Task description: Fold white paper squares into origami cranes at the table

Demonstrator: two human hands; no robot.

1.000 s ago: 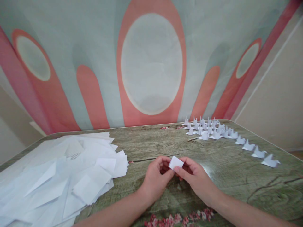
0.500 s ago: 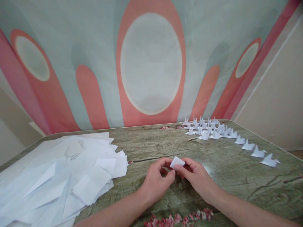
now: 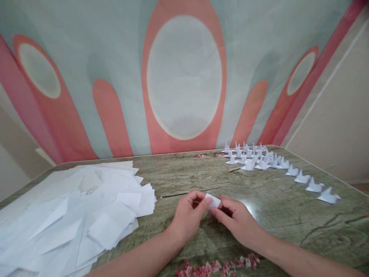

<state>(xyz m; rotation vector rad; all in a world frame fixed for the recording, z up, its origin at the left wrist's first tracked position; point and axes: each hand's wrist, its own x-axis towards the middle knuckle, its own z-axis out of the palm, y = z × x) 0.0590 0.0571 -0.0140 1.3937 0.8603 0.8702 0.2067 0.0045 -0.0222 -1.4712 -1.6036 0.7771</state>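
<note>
A small folded piece of white paper (image 3: 213,200) is held up between my two hands, over the front middle of the table. My left hand (image 3: 188,211) pinches its left corner, with the thumb lying on the near face. At the lower right edge, my right hand (image 3: 235,217) grips the same paper between thumb and fingers. Fingertips behind the paper are partly hidden.
A wide heap of loose white paper sheets (image 3: 112,227) covers the left of the wood-patterned table (image 3: 178,173). Several folded paper cranes (image 3: 302,177) stand in rows at the back right. Behind the table hangs a patterned backdrop (image 3: 184,77).
The folded paper has turned and shifted slightly down in my hands. My left thumb has moved up onto its face; my right thumb has slid to its lower edge.
</note>
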